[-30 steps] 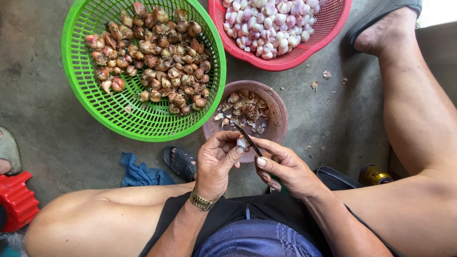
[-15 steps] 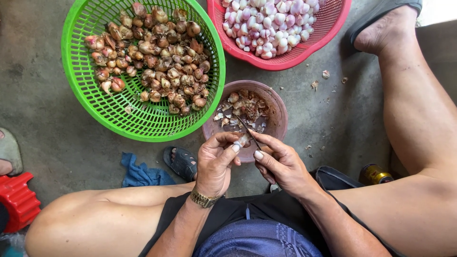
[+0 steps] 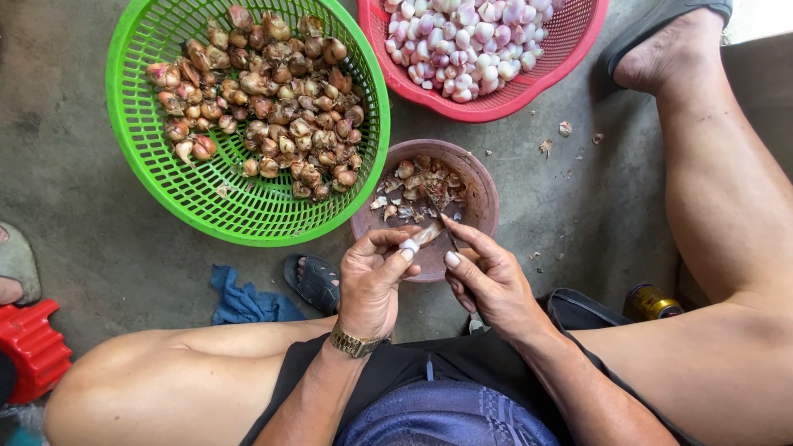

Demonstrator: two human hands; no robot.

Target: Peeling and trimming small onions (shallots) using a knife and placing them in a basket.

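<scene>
A small pale shallot sits pinched between the thumb and forefinger of the left hand, right over the near rim of a round brownish bowl. The right hand is just beside it, its fingers curled around a thin knife whose dark blade points up over the bowl; the handle is hidden inside the grip, so its shape cannot be told. A strip of pale skin hangs from the shallot towards the blade. The left wrist wears a gold-coloured watch.

The bowl holds loose papery peelings and trimmed ends. Up and to the left of the bowl, touching close to its rim, stands a large green mesh basket filled in its upper half with brown, unpeeled shallots. Above the bowl, a red mesh basket is cut off by the top edge and is heaped with peeled pink and white bulbs.

Left of the bowl and below it, a dark sandal lies beside a crumpled blue cloth on the grey concrete floor. Right of the bowl, low down, the gold-coloured top of a can peeps out from behind the person's leg; its label is too hidden to make out. At the far left edge, a red plastic stool is only partly in view. A few bits of skin lie scattered on the floor right of the bowl.
</scene>
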